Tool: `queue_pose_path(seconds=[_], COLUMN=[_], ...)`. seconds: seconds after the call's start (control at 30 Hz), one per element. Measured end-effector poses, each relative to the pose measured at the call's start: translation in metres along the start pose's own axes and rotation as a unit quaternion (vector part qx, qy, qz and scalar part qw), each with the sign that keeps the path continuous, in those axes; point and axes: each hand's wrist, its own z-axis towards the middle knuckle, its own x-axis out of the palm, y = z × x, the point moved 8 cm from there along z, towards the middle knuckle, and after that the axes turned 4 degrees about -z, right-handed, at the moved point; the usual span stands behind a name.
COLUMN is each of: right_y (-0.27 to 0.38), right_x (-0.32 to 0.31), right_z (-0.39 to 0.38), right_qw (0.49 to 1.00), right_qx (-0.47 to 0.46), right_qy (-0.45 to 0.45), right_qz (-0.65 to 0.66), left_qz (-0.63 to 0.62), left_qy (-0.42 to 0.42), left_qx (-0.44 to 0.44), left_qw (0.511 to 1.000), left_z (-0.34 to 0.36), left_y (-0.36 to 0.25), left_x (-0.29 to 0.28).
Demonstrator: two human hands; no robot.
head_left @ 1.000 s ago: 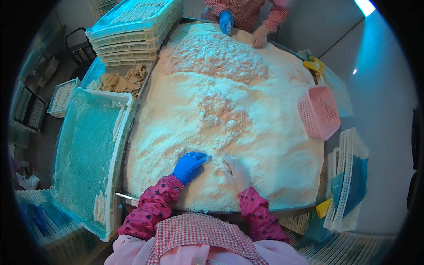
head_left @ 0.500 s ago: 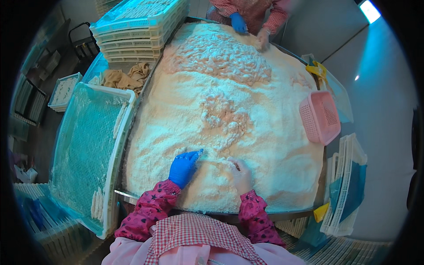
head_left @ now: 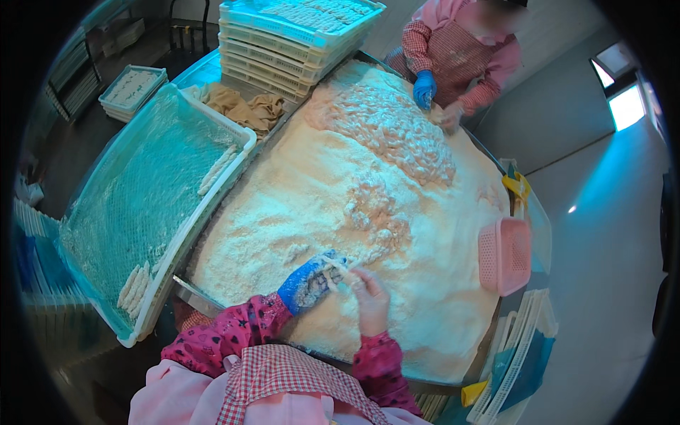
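Over the near part of the powder-covered table (head_left: 439, 312), my two hands meet at a pale, powder-coated strip (head_left: 338, 266). My left hand (head_left: 306, 285), in a blue glove caked with powder, is turned partly palm up, and the strip lies in its curled fingers. With fingers pinched together, my right hand (head_left: 370, 297) in a thin whitish glove grips the strip's right end. Just beyond lies a small heap of pinkish coated pieces (head_left: 375, 216). A larger mound of such pieces (head_left: 386, 124) covers the far part of the table.
To the left, a film-lined tray (head_left: 152, 191) holds several coated strips (head_left: 133, 289). Stacked trays (head_left: 283, 60) and a brown cloth (head_left: 244, 110) sit beyond it. A pink basket (head_left: 504, 256) is at the right edge. Across the table, a co-worker's gloved hands (head_left: 425, 91) handle pieces.
My hands have come together and lifted off the powder; the left has turned palm up with the strip in it. The whole view has tilted, showing more of the co-worker.
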Motion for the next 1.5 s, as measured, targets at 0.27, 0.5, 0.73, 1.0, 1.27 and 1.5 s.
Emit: queue_pose_path(seconds=[0.27, 0.5, 0.73, 1.0, 1.27, 1.5], right_y=[0.036, 0.062, 0.054, 0.069, -0.009, -0.03], right_x=[0.033, 0.065, 0.09, 0.102, 0.126, -0.06], right_z=[-0.045, -0.026, -0.046, -0.007, -0.009, 0.019], right_qw=[0.925, 0.845, 0.825, 0.947, 0.78, 0.844], right_qx=[-0.281, -0.419, -0.487, -0.246, -0.366, -0.117], right_qy=[-0.02, -0.051, 0.066, 0.115, 0.292, -0.059], right_qz=[-0.256, -0.328, -0.28, 0.171, -0.415, -0.52], left_qz=[-0.204, 0.037, 0.364, 0.183, 0.63, 0.89], left_qy=[0.136, 0.169, 0.162, 0.076, -0.069, 0.068], left_qx=[0.057, 0.155, 0.155, 0.288, 0.277, 0.239], left_qw=[0.968, 0.973, 0.904, 0.937, 0.723, 0.383], left_z=[0.012, 0.027, 0.035, 0.009, -0.046, -0.047], left_y=[0.01, 0.045, 0.053, -0.024, -0.125, -0.069], left_x=[0.006, 0.016, -0.047, -0.009, -0.061, -0.009])
